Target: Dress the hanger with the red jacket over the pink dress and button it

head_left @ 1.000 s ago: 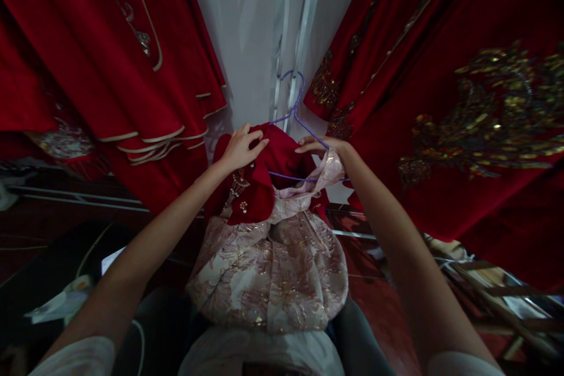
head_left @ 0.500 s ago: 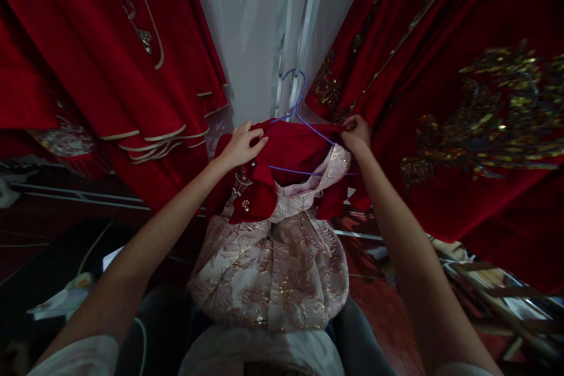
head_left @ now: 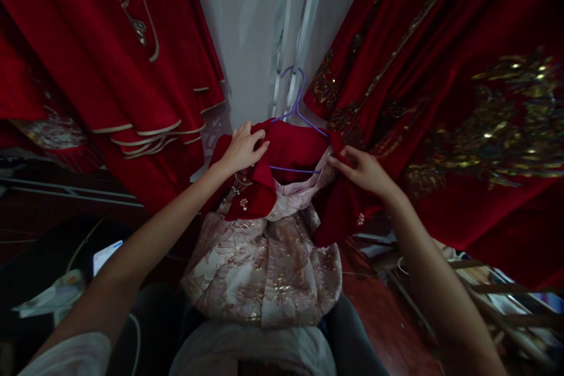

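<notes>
A pink-and-gold brocade dress (head_left: pixel 264 273) lies over my lap on a purple hanger (head_left: pixel 302 94), whose hook points away from me. Over its top sits a small red jacket (head_left: pixel 293 141) with beaded ornaments on the front. At the jacket's left shoulder, my left hand (head_left: pixel 241 150) is closed on the red cloth, thumb toward the middle. My right hand (head_left: pixel 363 169) pinches the jacket's right front edge beside the dress strap (head_left: pixel 325 171). The right front panel hangs down over the dress; the hanger's right end is hidden beneath the cloth.
Red garments with pale trim (head_left: pixel 154 88) hang on the left. More red garments with gold sequins (head_left: pixel 493 123) hang close by my right arm. A grey wall with metal poles (head_left: pixel 304 17) stands ahead. A phone (head_left: pixel 107 255) is at lower left, a wooden rack (head_left: pixel 497 291) at lower right.
My right hand has moved down and drawn the jacket's right side over the hanger and strap; that front panel now hangs lower. My left hand stays at the left shoulder.
</notes>
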`<state>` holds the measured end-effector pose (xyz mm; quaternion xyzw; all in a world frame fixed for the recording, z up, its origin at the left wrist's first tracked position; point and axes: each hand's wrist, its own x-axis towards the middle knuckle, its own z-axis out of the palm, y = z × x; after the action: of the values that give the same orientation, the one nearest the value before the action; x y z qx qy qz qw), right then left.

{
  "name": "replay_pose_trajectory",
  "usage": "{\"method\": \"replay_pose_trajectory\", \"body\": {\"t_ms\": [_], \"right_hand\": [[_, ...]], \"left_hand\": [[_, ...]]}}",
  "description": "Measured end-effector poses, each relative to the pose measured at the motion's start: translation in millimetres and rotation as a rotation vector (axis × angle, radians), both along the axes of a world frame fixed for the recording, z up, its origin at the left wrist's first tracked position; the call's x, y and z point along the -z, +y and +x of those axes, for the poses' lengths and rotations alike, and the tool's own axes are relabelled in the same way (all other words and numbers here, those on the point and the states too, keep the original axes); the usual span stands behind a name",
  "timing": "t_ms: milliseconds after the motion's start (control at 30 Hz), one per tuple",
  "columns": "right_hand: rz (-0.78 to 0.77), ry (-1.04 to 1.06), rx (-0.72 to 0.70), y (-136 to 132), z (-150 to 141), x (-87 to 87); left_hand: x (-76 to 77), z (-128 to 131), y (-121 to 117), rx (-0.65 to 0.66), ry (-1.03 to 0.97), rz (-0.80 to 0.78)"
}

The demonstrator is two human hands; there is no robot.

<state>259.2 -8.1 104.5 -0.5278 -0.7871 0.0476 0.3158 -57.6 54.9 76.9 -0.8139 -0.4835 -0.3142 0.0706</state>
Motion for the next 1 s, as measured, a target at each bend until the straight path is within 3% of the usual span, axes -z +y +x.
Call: {"method": "replay_pose_trajectory", "body": {"t_ms": [200,367,467,600,700,867,1000], "right_hand": [[0.012,0.15,-0.1,24.7,-78.7,33.6],[0.007,0.209,-0.221,20.5,-128.8,40.2],[0.053,0.23,-0.154,13.8,-128.2,41.5],[0.168,0.313,0.015,9.9,-112.6,44.5],[0.157,0.322,-0.016,10.3,-108.3,46.5],[0.038,0.271,-0.219,9.6,-116.2,49.2],[-0.001,0.321,-0.262,5.7,-121.1,53.5]], "left_hand": [[1.1,-1.1,-2.8,0.002,0.052,-0.029],[-0.9,-5.9,-3.3,0.031,0.036,-0.044],[3.5,-6.9,-11.6,0.016,0.038,0.004],[23.8,2.6,-33.9,-0.123,-0.012,0.127],[42.3,16.8,-45.6,-0.163,-0.024,0.112],[54.6,38.7,-41.3,0.111,-0.122,-0.047],[48.2,45.8,-37.2,0.141,-0.41,-0.14]]}}
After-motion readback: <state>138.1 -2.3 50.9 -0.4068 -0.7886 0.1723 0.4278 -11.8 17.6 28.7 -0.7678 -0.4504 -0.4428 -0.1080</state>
